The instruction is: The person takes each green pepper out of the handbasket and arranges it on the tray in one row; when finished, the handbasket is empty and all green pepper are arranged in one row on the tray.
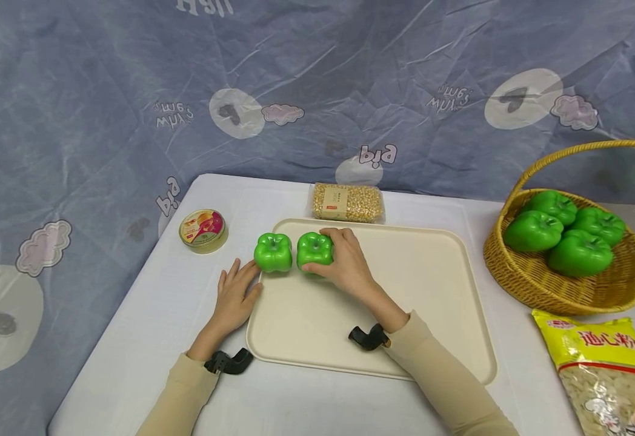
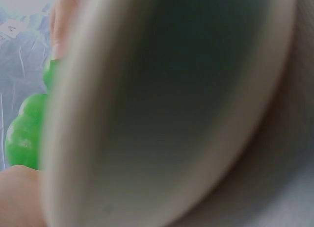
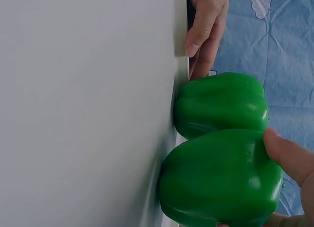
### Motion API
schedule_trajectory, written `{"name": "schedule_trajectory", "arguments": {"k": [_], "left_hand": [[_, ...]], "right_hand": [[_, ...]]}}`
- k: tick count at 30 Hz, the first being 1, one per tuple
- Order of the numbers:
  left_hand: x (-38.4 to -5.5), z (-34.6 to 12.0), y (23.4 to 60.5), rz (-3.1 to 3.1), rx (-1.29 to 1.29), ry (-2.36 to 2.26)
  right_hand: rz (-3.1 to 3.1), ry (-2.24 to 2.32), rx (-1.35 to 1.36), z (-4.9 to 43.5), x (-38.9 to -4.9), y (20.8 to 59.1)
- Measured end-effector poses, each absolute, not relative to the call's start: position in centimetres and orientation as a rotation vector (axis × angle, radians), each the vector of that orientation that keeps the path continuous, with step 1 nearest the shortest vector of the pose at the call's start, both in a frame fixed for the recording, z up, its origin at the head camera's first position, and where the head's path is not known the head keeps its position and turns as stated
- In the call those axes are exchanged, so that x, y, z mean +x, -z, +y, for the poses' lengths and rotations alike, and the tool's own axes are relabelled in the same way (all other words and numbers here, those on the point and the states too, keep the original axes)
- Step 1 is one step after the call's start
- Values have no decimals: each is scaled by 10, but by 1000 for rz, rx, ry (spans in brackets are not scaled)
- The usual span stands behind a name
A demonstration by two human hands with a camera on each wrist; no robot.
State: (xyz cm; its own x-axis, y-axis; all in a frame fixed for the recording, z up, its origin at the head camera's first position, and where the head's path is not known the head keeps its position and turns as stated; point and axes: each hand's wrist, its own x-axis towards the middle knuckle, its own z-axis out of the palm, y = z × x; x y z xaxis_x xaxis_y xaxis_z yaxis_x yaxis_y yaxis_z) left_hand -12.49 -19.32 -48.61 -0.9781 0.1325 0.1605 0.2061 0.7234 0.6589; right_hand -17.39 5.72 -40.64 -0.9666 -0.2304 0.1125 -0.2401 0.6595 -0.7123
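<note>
My right hand (image 1: pixel 347 263) grips a green bell pepper (image 1: pixel 314 249) between thumb and fingers, over the upper left part of a cream tray (image 1: pixel 405 290). Just left of it stands a second green bell pepper (image 1: pixel 272 253), near the tray's left edge. With its fingers spread and straight, my left hand (image 1: pixel 236 298) rests at that edge, fingertips close to the second pepper. In the right wrist view the gripped pepper (image 3: pixel 221 180) sits low against the tray, with the other pepper (image 3: pixel 221 104) beside it. A blurred pale rim (image 2: pixel 78 119) fills much of the left wrist view.
A wicker basket (image 1: pixel 519 284) holding several green peppers stands at the right, above a yellow bag of pasta (image 1: pixel 601 363). Behind the tray lies a pack of corn kernels (image 1: pixel 358 204). A round tin (image 1: pixel 204 231) sits at the left, near the table's edge.
</note>
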Motion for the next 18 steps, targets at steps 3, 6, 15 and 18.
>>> {"name": "schedule_trajectory", "arguments": {"k": [3, 6, 15, 18], "left_hand": [[-125, -193, 486, -2822, -276, 1093], [-124, -193, 486, -2830, -272, 1088], [-125, -193, 487, -2819, -282, 1070], [-125, -193, 487, -2816, -284, 1065]], "right_hand": [[-2856, -1264, 409, 57, -172, 407], [-2850, -1280, 420, 57, -171, 407], [-2821, -1279, 446, 56, -169, 409], [-2823, -1277, 441, 56, -169, 409]]}}
